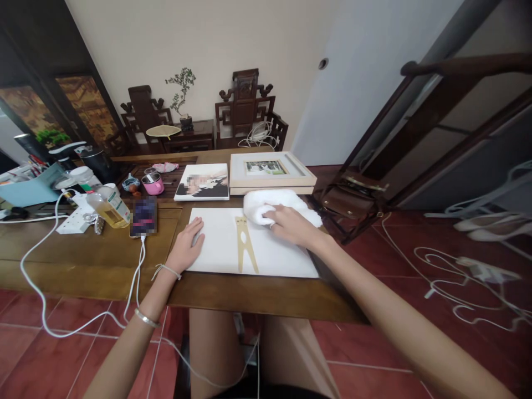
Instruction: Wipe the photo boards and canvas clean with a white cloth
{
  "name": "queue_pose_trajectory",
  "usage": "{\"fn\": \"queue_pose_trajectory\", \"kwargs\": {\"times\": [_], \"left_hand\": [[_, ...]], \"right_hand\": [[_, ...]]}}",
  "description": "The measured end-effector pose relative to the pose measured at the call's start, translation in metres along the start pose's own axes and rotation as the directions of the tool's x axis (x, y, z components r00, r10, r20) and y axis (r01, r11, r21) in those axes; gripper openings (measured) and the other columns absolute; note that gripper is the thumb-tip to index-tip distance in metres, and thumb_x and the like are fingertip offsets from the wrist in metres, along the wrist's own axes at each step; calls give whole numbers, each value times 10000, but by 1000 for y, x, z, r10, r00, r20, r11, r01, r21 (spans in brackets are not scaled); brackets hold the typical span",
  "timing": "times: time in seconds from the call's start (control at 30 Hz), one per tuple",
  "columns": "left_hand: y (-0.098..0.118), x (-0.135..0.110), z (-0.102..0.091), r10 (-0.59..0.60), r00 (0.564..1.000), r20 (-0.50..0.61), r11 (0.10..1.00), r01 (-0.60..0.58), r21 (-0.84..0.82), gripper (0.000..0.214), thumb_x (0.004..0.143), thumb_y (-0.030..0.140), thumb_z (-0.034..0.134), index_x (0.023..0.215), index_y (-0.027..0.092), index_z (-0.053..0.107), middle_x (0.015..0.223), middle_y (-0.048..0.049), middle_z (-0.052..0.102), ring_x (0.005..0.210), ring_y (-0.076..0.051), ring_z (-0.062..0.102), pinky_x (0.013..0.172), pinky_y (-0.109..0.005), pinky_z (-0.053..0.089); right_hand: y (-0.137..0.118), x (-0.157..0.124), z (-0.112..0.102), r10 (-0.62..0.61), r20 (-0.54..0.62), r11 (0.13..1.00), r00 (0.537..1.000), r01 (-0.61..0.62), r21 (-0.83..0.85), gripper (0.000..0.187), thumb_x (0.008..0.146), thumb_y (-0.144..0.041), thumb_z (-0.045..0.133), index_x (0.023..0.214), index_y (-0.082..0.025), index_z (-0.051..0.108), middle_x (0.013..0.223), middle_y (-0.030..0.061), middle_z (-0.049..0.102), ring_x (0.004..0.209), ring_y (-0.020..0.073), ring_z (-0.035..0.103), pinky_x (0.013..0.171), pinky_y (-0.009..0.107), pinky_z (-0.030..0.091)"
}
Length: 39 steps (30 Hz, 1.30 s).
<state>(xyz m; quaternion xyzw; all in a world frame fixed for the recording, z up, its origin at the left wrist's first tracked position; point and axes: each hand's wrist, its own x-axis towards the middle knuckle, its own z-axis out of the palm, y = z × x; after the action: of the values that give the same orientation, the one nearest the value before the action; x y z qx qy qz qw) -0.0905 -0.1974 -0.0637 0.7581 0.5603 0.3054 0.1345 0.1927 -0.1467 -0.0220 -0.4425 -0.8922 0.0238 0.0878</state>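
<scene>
A flat white panel lies on the wooden table in front of me. A gold, two-legged piece with an oval opening runs down its middle. My left hand rests on the panel's left edge, fingers stretched out and holding nothing. At the panel's far right, my right hand is closed on a bunched white cloth, which covers that corner of the panel. Behind the cloth is a pale picture frame with a small photo inside. To its left lies a white-edged photo panel.
On the left are a phone on a cable, a bottle of yellowish liquid, a white power strip, a pink cup and a light-blue box. A wooden chair stands at the right, with cables on the floor.
</scene>
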Motion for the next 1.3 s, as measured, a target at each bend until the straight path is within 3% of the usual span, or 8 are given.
{"fn": "queue_pose_trajectory", "kwargs": {"times": [0.1, 0.27, 0.43, 0.57, 0.77, 0.93, 1.07, 1.3], "left_hand": [[0, 0, 0, -5, 1000, 1, 1000, 5, 2, 431, 840, 288, 425, 1204, 83, 535, 1332, -145, 476, 1278, -228, 389, 1092, -401, 280], [-1, 1, 2, 16, 1000, 4, 1000, -16, 26, 429, 848, 290, 408, 1207, 90, 529, 1335, -144, 472, 1282, -232, 383, 1084, -421, 286], [-2, 1, 3, 27, 1000, 5, 999, -27, 19, 425, 845, 283, 411, 1215, 107, 524, 1338, -136, 472, 1283, -240, 380, 1081, -438, 285], [-2, 1, 3, 17, 1000, 6, 1000, -17, 17, 436, 842, 283, 412, 1211, 80, 527, 1335, -156, 470, 1285, -242, 378, 1091, -426, 269], [-3, 1, 2, 20, 1000, 2, 1000, -20, 9, 429, 852, 308, 408, 1212, 111, 531, 1342, -125, 470, 1288, -222, 375, 1091, -417, 274], [-1, 0, 0, 19, 1000, -1, 1000, -19, -2, 422, 851, 318, 413, 1207, 129, 537, 1339, -117, 475, 1282, -215, 385, 1089, -412, 279], [-1, 1, 1, 13, 1000, 8, 1000, -13, -2, 432, 854, 317, 410, 1213, 109, 531, 1344, -133, 465, 1289, -220, 375, 1092, -418, 270], [-3, 0, 3, 21, 1000, 5, 1000, -21, 3, 435, 853, 305, 404, 1217, 100, 525, 1347, -139, 460, 1292, -226, 369, 1092, -418, 267]], "right_hand": [[-4, -18, -3, -29, 7, 1000, 1000, 29, 12, 394, 656, -10, 380, 940, -106, 636, 1169, 175, 589, 1179, 287, 471, 940, 429, 386], [-36, -90, -15, -44, 44, 995, 998, 40, 90, 375, 598, 0, 376, 819, -128, 651, 1305, 175, 481, 1201, 299, 449, 962, 452, 385], [-69, -146, -28, -115, 90, 982, 989, 100, 157, 437, 546, 6, 375, 791, -205, 669, 1255, 67, 550, 1269, 266, 365, 1005, 461, 355], [-64, -135, -28, -58, 138, 991, 989, 41, 125, 438, 559, -7, 376, 826, -204, 662, 1257, 72, 547, 1152, 279, 494, 910, 444, 425], [-11, -51, -12, -12, 66, 998, 998, 8, 57, 410, 636, -52, 372, 934, -137, 640, 1098, 144, 619, 960, 269, 590, 823, 390, 448], [22, -3, 9, -12, -30, 1000, 999, 13, 12, 420, 686, -43, 375, 1033, -100, 602, 1191, 165, 575, 1231, 287, 403, 980, 484, 321], [10, -26, 9, -49, -31, 997, 998, 50, 51, 406, 686, -42, 380, 1028, -79, 598, 1287, 195, 492, 1287, 287, 327, 1032, 529, 246], [-58, -128, -27, -106, 120, 973, 987, 78, 219, 424, 549, 19, 358, 784, -192, 641, 1369, 55, 431, 1315, 243, 278, 1082, 481, 241]]}}
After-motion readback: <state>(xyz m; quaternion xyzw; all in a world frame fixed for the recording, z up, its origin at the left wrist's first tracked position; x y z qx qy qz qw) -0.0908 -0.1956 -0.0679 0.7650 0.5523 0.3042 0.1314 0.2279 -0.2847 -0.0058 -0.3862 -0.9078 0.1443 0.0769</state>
